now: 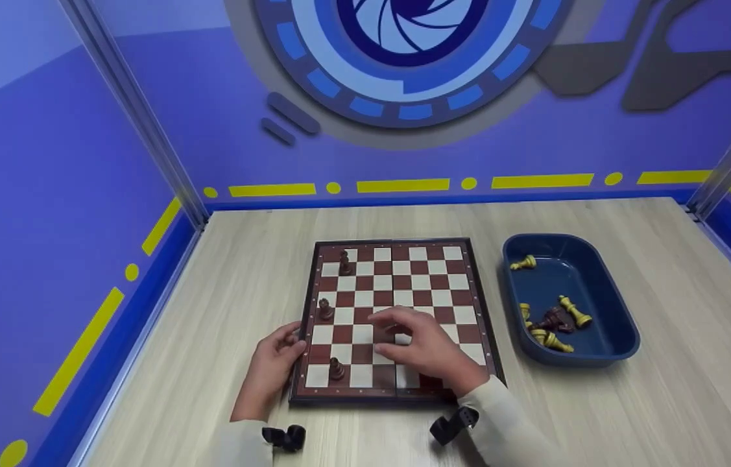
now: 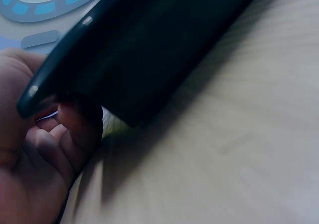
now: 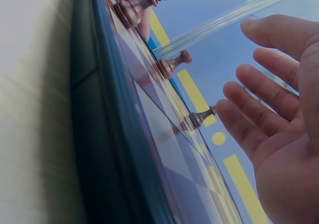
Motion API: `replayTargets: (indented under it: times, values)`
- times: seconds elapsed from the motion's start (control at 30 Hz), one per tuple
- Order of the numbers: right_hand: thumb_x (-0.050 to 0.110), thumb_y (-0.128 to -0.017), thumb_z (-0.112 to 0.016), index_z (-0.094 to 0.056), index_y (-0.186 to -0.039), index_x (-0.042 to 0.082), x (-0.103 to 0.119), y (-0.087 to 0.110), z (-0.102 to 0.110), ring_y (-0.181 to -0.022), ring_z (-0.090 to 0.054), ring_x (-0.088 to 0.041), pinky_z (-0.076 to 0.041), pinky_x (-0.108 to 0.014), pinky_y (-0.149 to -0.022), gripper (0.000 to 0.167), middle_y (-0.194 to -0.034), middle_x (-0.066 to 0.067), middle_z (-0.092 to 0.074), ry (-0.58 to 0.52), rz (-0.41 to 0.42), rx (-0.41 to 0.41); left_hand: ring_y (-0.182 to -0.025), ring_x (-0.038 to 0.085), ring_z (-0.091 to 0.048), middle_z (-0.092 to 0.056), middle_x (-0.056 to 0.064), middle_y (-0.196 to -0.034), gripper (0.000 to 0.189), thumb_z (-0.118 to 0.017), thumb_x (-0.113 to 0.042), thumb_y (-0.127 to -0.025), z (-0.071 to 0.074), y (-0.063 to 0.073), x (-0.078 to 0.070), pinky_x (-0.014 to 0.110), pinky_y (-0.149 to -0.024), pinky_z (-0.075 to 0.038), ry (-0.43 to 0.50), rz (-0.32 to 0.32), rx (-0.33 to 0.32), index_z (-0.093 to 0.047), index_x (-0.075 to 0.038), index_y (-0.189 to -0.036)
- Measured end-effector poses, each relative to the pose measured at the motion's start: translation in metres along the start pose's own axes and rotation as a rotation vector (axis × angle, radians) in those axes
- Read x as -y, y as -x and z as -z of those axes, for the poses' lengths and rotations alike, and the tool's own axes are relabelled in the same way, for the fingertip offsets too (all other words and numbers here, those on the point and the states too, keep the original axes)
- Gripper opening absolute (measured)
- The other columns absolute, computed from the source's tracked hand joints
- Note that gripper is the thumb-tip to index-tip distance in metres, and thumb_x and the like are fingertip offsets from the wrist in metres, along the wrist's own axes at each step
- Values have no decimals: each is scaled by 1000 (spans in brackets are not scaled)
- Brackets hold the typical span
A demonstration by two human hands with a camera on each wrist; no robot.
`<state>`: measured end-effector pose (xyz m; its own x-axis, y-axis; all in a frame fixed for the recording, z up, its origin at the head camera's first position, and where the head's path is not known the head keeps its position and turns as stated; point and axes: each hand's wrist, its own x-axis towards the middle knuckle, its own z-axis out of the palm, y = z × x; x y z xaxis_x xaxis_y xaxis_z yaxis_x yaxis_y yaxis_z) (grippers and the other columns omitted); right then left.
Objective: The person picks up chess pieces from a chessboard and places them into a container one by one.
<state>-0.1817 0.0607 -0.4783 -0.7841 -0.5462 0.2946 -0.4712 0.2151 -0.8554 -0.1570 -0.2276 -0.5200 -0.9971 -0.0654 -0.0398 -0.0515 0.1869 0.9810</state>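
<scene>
A chessboard [image 1: 365, 298] with brown and white squares lies on the wooden table. My left hand [image 1: 273, 363] grips its left edge; in the left wrist view the fingers [image 2: 75, 129] curl beneath the dark rim. My right hand [image 1: 423, 340] hovers over the board's front middle, fingers spread and holding nothing. Three dark brown chess pieces stand upright toward the left side: a front piece [image 1: 336, 368] with a rounded head, a middle piece [image 1: 325, 309] by the left edge and a back piece [image 1: 344, 263]. The right wrist view shows the right palm [image 3: 284, 169] apart from them.
Right of the board stands a blue tray [image 1: 624, 324] holding several loose yellow chess pieces, such as one lying piece [image 1: 574, 312], and dark brown ones [image 1: 553, 319]. A blue printed wall [image 1: 404, 155] rises behind the table, with another wall [image 1: 47, 259] at left.
</scene>
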Motion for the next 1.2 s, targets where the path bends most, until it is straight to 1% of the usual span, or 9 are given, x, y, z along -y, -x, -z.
replayTargets:
  times: [0.07,0.2,0.43,0.6,0.7,0.83,0.93,1.07,1.2]
  values:
    - [24,-86,-74,-63,-124,10,1,-1,-3,-106,-63,-27,-51,-37,-96,42,-119,-12,-64,7,4,4,-81,9,-62,-58,11,-100,45,-59,-2,-94,0,0,0,23,-69,-53,8,14,-4,-49,5,-137]
    - [24,-85,-75,-63,-123,8,2,-2,-9,-104,-64,-30,-53,-35,-94,44,-118,-14,-64,0,21,12,-81,8,-62,-58,11,-99,44,-59,-2,-94,0,0,1,23,-69,-53,3,7,-8,-50,5,-136]
    - [25,-83,-76,-62,-125,7,4,-4,-19,-109,-63,-31,-52,-35,-95,47,-121,-10,-63,-25,35,44,-80,8,-63,-59,12,-99,44,-58,-3,-94,0,1,2,24,-68,-54,12,1,-3,-49,6,-136]
    - [25,-84,-76,-63,-124,10,7,-6,-25,-111,-63,-22,-50,-35,-98,45,-122,-5,-65,35,50,58,-80,8,-62,-58,13,-101,45,-59,-3,-94,1,1,1,23,-69,-53,6,-1,-1,-48,5,-137]
    - [25,-84,-76,-63,-125,13,9,-8,-28,-112,-62,-17,-49,-35,-100,45,-122,-2,-65,76,42,69,-80,8,-61,-58,13,-101,46,-59,-4,-94,1,0,1,23,-69,-53,-6,-11,1,-48,6,-137]
    - [25,-84,-75,-62,-127,16,12,-10,-33,-115,-61,-15,-48,-36,-101,45,-123,2,-65,103,12,88,-80,9,-61,-60,14,-101,45,-59,-3,-94,1,-1,1,23,-68,-53,-8,-7,8,-48,7,-137]
    - [26,-85,-74,-62,-127,19,14,-11,-36,-116,-60,-13,-47,-34,-101,44,-123,6,-65,111,-6,102,-83,11,-62,-59,14,-102,46,-59,-3,-94,1,0,1,22,-70,-53,-31,-9,9,-47,7,-137]
    - [29,-86,-72,-62,-127,21,15,-14,-39,-115,-60,-11,-48,-33,-100,42,-122,8,-66,121,-2,118,-85,11,-61,-58,12,-102,46,-59,-5,-94,1,1,0,21,-71,-53,-62,-17,-4,-48,6,-137]
    - [30,-87,-71,-62,-127,21,15,-15,-42,-114,-61,-11,-47,-32,-100,42,-122,7,-66,137,-1,130,-82,9,-61,-58,12,-100,44,-59,-4,-94,1,0,1,22,-70,-53,-61,-20,-10,-50,5,-136]
